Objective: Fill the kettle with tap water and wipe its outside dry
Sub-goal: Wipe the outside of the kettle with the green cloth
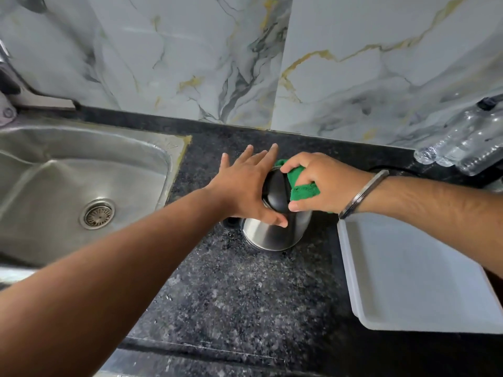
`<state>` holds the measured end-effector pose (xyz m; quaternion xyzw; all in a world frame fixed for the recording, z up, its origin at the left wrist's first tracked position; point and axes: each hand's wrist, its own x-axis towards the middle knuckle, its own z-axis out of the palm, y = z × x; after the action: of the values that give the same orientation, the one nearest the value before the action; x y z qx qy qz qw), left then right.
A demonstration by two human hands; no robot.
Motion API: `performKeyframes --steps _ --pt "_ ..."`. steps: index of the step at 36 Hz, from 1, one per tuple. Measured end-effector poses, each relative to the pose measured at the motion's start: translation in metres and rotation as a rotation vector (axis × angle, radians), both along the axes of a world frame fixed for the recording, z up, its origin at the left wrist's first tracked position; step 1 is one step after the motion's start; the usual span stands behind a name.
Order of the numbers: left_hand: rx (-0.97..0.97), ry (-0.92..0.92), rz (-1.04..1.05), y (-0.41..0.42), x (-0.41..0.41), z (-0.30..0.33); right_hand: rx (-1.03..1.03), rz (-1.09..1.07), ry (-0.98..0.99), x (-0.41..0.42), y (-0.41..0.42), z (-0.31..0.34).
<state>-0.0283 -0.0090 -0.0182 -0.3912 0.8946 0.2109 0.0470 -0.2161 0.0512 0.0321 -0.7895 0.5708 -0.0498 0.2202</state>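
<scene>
Bare tabletop (239, 289) near the kettle (275, 235): open approach. Left blocked by the sink (152, 159), right by a white tray (408, 273) just beside the kettle. Bottles (462, 142) crowd the far right corner; wall (190, 63) closes the far side.

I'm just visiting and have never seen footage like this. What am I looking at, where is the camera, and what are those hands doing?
There is no machine here: a person wears a camera on the head, looking down at their own arms. On the dark counter stands a steel kettle. The left hand lies spread over its black lid, and the right hand presses a green cloth against the top. A sink sits to the left, a white tray to the right.
</scene>
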Motion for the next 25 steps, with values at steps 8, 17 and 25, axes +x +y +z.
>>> performKeyframes --steps 8,17,25 --pt "0.011 0.023 -0.011 -0.001 0.001 0.000 0.412 -0.163 -0.099 -0.034 0.007 0.066" --pt "0.010 0.042 -0.027 -0.004 0.001 -0.004 0.090 -0.506 -0.421 -0.045 0.030 0.080" --pt "0.011 0.044 -0.008 -0.001 -0.001 -0.002 -0.127 -0.291 -0.001 0.018 0.038 0.014"
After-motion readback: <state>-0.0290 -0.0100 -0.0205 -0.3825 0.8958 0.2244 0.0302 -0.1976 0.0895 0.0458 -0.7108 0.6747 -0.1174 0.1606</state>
